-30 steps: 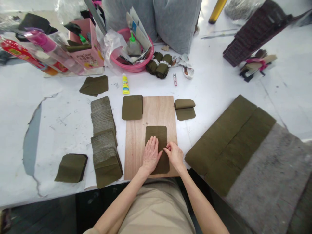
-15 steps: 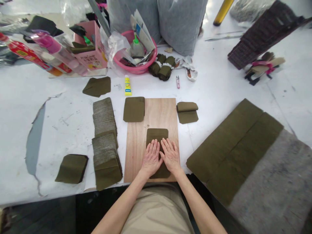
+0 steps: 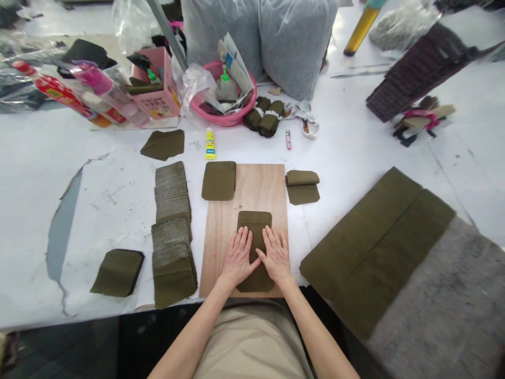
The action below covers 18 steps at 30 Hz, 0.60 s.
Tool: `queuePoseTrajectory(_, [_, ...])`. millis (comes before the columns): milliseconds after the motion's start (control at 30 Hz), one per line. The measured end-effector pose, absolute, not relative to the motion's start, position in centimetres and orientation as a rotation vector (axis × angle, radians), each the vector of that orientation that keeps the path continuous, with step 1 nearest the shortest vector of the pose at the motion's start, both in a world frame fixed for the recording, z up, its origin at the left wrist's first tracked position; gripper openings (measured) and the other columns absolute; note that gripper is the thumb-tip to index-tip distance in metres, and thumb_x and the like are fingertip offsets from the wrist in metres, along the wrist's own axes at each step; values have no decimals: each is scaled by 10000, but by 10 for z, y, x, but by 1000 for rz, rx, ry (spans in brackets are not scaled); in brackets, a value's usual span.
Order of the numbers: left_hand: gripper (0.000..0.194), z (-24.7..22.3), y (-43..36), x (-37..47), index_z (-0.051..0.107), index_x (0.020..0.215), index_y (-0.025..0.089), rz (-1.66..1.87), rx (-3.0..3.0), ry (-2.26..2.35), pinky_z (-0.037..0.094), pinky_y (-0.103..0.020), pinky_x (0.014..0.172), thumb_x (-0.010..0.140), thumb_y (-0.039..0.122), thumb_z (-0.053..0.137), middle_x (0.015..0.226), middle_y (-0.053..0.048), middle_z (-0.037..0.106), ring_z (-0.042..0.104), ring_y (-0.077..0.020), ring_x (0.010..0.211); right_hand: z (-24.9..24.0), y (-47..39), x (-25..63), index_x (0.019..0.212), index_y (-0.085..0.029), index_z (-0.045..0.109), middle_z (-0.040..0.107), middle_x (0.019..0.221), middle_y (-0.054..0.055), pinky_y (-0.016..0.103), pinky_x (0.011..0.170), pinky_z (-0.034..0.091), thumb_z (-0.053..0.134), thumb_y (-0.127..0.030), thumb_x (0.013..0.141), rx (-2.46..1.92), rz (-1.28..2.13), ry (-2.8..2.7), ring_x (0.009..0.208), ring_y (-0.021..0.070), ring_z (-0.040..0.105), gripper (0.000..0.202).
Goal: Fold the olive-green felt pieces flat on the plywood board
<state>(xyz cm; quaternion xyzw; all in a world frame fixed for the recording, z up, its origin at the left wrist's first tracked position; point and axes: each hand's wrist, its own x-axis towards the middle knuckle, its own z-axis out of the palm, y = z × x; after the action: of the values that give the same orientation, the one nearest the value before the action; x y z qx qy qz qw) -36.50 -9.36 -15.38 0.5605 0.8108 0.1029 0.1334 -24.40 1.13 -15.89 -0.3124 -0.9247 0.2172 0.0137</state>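
An olive-green fabric piece point(image 3: 254, 218) lies flat on a wooden board point(image 3: 221, 247) in front of me. My left hand point(image 3: 238, 252) rests flat across its left edge, fingers stretched out and thumb pointing inward. Opposite it, my right hand point(image 3: 275, 255) lies flat over the right edge, also with fingers extended. Both palms face down, and part of the fabric is hidden under them. At the board's upper left sits a small stack of olive fabric pieces point(image 3: 219, 181). Just right of the board is a partly folded olive piece point(image 3: 302, 187).
Left of the board runs an overlapping row of fabric pieces point(image 3: 173, 231), with another stack point(image 3: 117, 272) beside it. A large olive panel point(image 3: 379, 247) lies on the right. Behind are a glue tube point(image 3: 210, 145), thread snips point(image 3: 288, 140) and a pink basin point(image 3: 226, 121).
My left hand has slid slightly left, widening the gap between my hands. The whole view has shifted a little; the fabric still lies on the board.
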Motion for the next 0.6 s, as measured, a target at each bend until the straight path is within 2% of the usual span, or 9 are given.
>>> queuePoseTrajectory(133, [830,-152,-94,-365,117,1479,95,316,1615,2369,181,-506,1155,846,491,479,1549,-176,134,101,-299,1432,-157,11,-242,1479,-168,193,246,1528,79,469,1157,141,439,-408,922,-981,691,-2844,1413,227,195,655])
queuePoseTrajectory(233, [853,-151,-98,-370,128,1475,107,387,1591,2343,227,-513,1139,830,515,508,1540,-183,175,139,-313,1425,-152,14,-239,1467,-164,231,285,1514,95,466,1142,206,448,-363,922,-994,725,-2777,1403,233,220,619])
queuePoseTrajectory(333, [679,-148,-98,-380,199,1455,156,548,1526,2313,305,-498,1107,889,420,464,1496,-158,302,231,-280,1404,-143,22,-241,1431,-158,307,369,1460,125,449,1099,301,454,-317,920,-1044,768,-2655,1368,244,291,555])
queuePoseTrajectory(433, [454,-144,-89,-391,370,1361,187,694,1469,2317,349,-473,1081,922,291,419,1386,-129,447,354,-243,1340,-133,35,-251,1344,-192,431,497,1327,121,417,1027,389,492,-251,896,-1067,821,-2610,1244,240,443,455])
queuePoseTrajectory(500, [378,-141,-79,-399,464,1277,186,710,1470,2307,376,-450,1058,905,250,455,1292,-118,506,426,-236,1269,-129,45,-260,1256,-205,507,554,1216,105,395,965,432,538,-217,867,-1077,832,-2648,1130,234,515,390])
queuePoseTrajectory(600, [343,-138,-66,-409,530,1195,170,638,1486,2291,414,-423,1002,855,216,547,1175,-107,540,482,-238,1162,-125,56,-271,1147,-194,559,574,1112,97,378,896,451,615,-199,820,-1085,791,-2743,1033,237,539,332])
